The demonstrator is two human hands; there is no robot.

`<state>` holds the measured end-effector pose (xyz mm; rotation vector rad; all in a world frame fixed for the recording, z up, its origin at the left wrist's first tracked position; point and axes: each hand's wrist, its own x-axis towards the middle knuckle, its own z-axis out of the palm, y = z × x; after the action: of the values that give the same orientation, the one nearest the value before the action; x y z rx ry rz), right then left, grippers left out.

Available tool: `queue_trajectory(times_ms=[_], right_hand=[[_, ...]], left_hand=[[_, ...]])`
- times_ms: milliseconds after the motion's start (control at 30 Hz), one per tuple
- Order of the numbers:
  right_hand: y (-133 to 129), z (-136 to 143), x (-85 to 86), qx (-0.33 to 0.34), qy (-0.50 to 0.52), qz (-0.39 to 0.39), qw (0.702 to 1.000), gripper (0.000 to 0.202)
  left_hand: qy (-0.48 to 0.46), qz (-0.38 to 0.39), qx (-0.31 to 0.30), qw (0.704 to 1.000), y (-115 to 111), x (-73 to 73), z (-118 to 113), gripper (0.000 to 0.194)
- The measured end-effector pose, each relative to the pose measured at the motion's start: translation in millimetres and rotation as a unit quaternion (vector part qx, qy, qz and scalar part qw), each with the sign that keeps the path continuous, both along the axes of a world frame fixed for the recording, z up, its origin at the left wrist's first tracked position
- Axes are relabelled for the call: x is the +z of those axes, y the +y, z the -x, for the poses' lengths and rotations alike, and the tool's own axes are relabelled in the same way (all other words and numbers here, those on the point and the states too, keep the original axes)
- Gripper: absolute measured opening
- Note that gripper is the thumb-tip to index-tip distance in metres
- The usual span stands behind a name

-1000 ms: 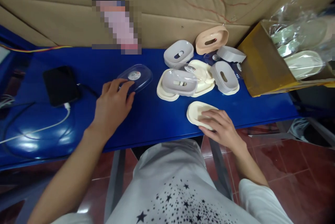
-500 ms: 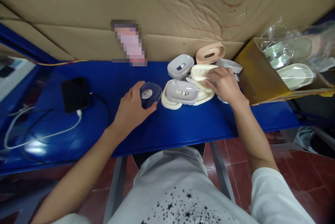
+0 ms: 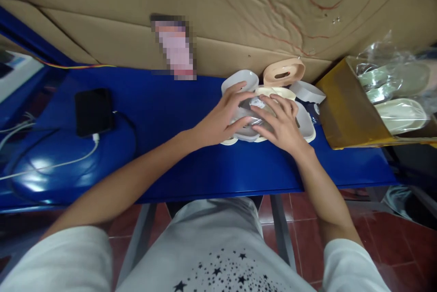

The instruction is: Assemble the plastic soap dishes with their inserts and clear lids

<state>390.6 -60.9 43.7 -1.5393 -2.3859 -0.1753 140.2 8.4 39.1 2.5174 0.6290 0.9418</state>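
Observation:
My left hand [image 3: 228,118] and my right hand [image 3: 280,121] meet over a pile of plastic pieces. Between them is a clear plastic dish [image 3: 256,103] with a white round label; the fingers and thumbs of both hands curve around its edges. Partly hidden beneath lies a grey oval piece [image 3: 246,137], with cream pieces [image 3: 229,141] under it. Behind the hands are a grey oval soap-dish-like piece [image 3: 241,80], a cream piece [image 3: 277,93] and a peach piece [image 3: 284,72] with a slot. A grey tray [image 3: 307,124] lies beside my right hand.
To the right stands a brown cardboard box [image 3: 336,114] with plastic-wrapped pieces [image 3: 401,114] inside. Another grey piece [image 3: 307,92] and a dark-looking labelled piece [image 3: 314,112] sit near it. At left, a black device [image 3: 94,112] with cables lies on the blue table [image 3: 191,173].
My left hand has moved right, bringing the clear dish from the open table over the pile. My right hand has let go of the cream piece and come to the dish.

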Motion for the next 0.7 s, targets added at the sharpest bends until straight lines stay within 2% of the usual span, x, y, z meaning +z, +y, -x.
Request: queue_trajectory(times_ms=[100,200,267,333,400,500,567,700], right_hand=[[0,-2,0.7,-0.051,0.000,-0.016,0.999,0.058],[-9,15,-0.4,-0.081,-0.009,-0.066,0.995,0.059],[-16,31,-5.4,-0.017,-0.025,-0.095,0.995,0.058],[-20,45,-12.4,0.075,-0.049,-0.103,0.991,0.054],[-20,51,-18.4,0.122,-0.069,-0.098,0.985,0.045],[-14,48,-21.2,0.105,-0.071,-0.111,0.986,0.032],[-11,42,-18.9,0.088,-0.066,-0.117,0.987,0.027],[-11,35,-12.5,0.074,-0.055,-0.129,0.987,0.022]], left_hand=[[0.029,-0.002,0.065,0.997,-13,-7.6,26,0.050],[0.119,0.006,0.111,0.987,-25,-19.3,49,0.070],[0.175,0.021,0.128,0.976,-29,-26.7,57,0.075],[0.201,0.045,0.129,0.970,-30,-31.5,62,0.070],[0.198,0.070,0.119,0.970,-29,-33.1,67,0.060],[0.185,0.077,0.112,0.973,-29,-31.8,72,0.046],[0.171,0.073,0.124,0.975,-32,-31.3,73,0.047],[0.153,0.077,0.184,0.968,-41,-35.8,65,0.074]])
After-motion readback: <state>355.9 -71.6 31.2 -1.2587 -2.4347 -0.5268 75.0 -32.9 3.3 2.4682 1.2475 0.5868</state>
